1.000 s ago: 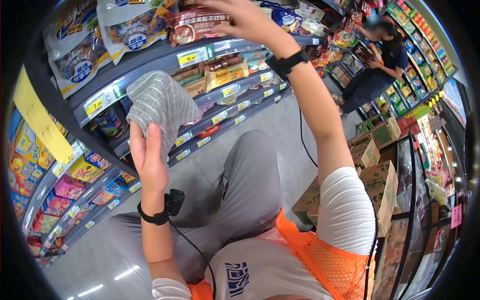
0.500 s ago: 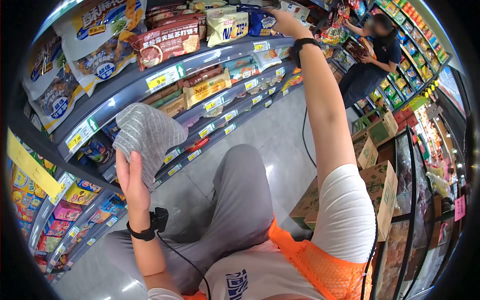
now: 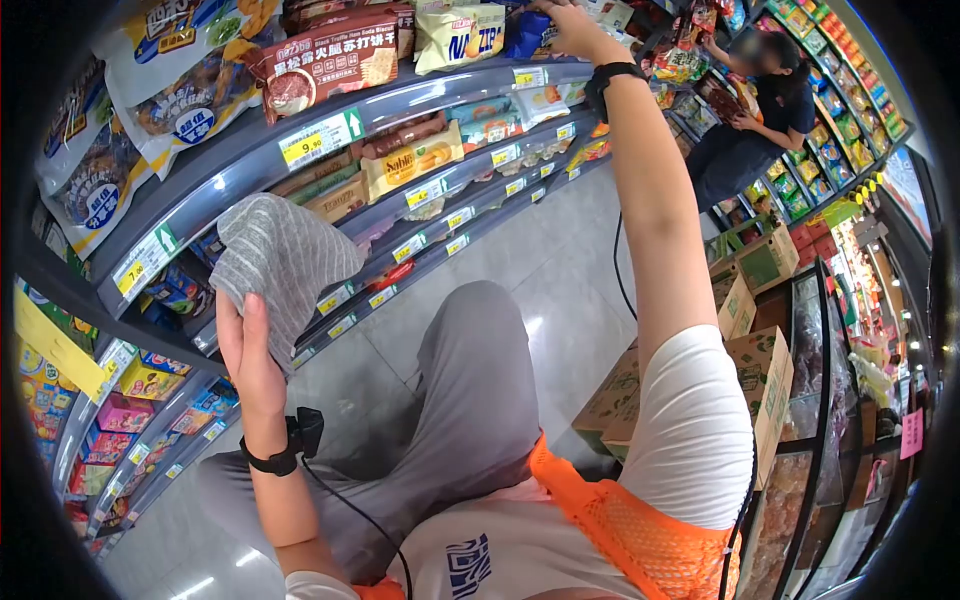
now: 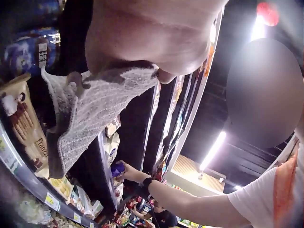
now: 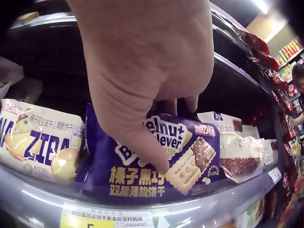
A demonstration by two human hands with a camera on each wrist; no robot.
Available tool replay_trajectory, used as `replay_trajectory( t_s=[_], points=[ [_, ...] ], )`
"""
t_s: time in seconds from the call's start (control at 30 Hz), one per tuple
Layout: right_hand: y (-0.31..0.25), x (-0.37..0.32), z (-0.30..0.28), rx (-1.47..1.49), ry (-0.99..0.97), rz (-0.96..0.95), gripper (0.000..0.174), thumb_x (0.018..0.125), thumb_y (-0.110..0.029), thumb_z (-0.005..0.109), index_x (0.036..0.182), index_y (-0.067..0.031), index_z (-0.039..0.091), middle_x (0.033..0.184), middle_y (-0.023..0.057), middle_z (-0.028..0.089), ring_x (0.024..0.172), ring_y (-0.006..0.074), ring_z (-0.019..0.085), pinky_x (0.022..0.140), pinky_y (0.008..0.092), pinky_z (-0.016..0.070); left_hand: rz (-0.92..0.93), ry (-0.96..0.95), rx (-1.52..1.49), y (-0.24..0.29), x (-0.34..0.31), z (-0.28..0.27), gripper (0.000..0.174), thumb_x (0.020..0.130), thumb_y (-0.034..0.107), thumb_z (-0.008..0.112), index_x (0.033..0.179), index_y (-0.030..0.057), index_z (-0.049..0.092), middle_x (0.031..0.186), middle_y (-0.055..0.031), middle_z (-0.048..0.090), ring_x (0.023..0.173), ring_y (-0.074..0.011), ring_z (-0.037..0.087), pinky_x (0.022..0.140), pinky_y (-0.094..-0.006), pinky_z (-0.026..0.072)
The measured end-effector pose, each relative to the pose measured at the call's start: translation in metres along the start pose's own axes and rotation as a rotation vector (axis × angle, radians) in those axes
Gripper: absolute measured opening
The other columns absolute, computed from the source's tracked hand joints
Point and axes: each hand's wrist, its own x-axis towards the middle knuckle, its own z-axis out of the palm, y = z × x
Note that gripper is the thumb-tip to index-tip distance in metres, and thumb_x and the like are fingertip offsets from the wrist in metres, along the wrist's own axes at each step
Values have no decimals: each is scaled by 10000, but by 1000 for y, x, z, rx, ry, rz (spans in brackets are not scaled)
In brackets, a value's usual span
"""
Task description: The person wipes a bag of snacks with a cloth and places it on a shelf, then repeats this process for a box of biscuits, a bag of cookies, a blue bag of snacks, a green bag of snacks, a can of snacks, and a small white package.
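Observation:
My left hand holds a grey striped cloth between thumb and fingers, beside the lower shelves; the left wrist view shows the cloth hanging under the hand. Up on the top shelf, my right hand is at a dark blue biscuit bag. In the right wrist view the hand grips that bag from above, thumb on its front, other fingertips behind it. The bag stands upright at the shelf edge, between a cream bag and a white bag.
A red-brown biscuit bag and large snack bags lie along the top shelf. Cardboard boxes stand at the right. Another person is at the far shelves. A yellow strip sits at the left.
My right hand has moved from above the red-brown bag along the shelf to the blue bag and taken hold of it. The left hand and cloth have shifted left and down in view.

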Motion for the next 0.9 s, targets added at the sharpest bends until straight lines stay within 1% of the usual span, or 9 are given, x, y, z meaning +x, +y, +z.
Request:
replay_trajectory(
  t_s=[0.13, 0.3, 0.4, 0.43, 0.57, 0.6, 0.67, 0.7, 0.9],
  points=[
    [-18, 8, -17, 68, -143, 166, 604, 691, -131, 801, 1245, 4, 601, 1074, 291, 691, 1044, 470, 643, 896, 503, 528, 1, -13, -5, -2, 1, 0, 514, 1079, 250, 488, 1482, -63, 427, 1437, -147, 542, 1316, -231, 513, 1132, -355, 340],
    [-5, 11, -21, 239, -78, -71, 649, 693, -146, 857, 1279, -66, 592, 1051, 271, 703, 1001, 438, 667, 860, 469, 536, 0, -34, -36, -2, 2, 0, 503, 1079, 240, 484, 1480, -60, 428, 1436, -146, 542, 1313, -227, 516, 1132, -353, 343],
    [-51, 2, -69, 288, -27, 240, 666, 685, -139, 883, 1281, -57, 597, 1034, 215, 719, 942, 364, 688, 859, 416, 539, -5, -41, -31, -2, 2, -1, 498, 1079, 235, 484, 1478, -59, 428, 1438, -145, 541, 1312, -224, 515, 1133, -353, 343],
    [-63, 3, -82, 486, -50, 446, 649, 691, -128, 889, 1262, -38, 593, 1026, 147, 710, 903, 246, 674, 831, 365, 539, -7, -42, -33, -1, 2, 1, 497, 1079, 234, 483, 1478, -58, 428, 1438, -145, 541, 1312, -224, 515, 1133, -352, 343],
    [-52, -3, -85, 625, 267, 244, 573, 716, -91, 859, 1213, -18, 582, 1005, 115, 692, 892, 158, 642, 803, 335, 545, 10, -44, -57, -3, 3, -3, 503, 1078, 221, 489, 1489, -59, 414, 1452, -141, 528, 1330, -222, 500, 1141, -349, 332],
    [-60, -11, -93, 895, 251, 423, 561, 721, -108, 868, 1202, -6, 600, 991, 129, 696, 880, 173, 650, 822, 335, 542, 20, -36, -63, -3, 3, -4, 505, 1077, 218, 491, 1492, -59, 411, 1456, -141, 525, 1335, -222, 497, 1143, -348, 330],
    [-36, -36, -87, 655, 189, 370, 512, 854, -83, 728, 1336, -14, 570, 1222, 133, 696, 1076, 255, 699, 948, 390, 561, 3, -82, -72, 6, 2, -2, 511, 1075, 213, 497, 1497, -60, 404, 1461, -140, 521, 1342, -223, 491, 1147, -347, 325],
    [-35, -45, -84, 826, 267, 338, 442, 910, -143, 740, 1289, 8, 571, 1200, 76, 684, 1065, 171, 690, 924, 363, 570, -6, -109, -77, 10, 2, 1, 514, 1074, 210, 499, 1499, -60, 401, 1464, -139, 519, 1346, -223, 487, 1148, -346, 323],
    [-158, -91, -87, 1767, 489, 713, 372, 966, -208, 665, 1266, -2, 584, 1182, 122, 702, 1053, 239, 708, 928, 394, 578, 59, -221, -93, 24, -5, 12, 491, 1049, 202, 550, 1448, -68, 451, 1425, -128, 551, 1314, -202, 505, 1122, -326, 344]
  ],
)
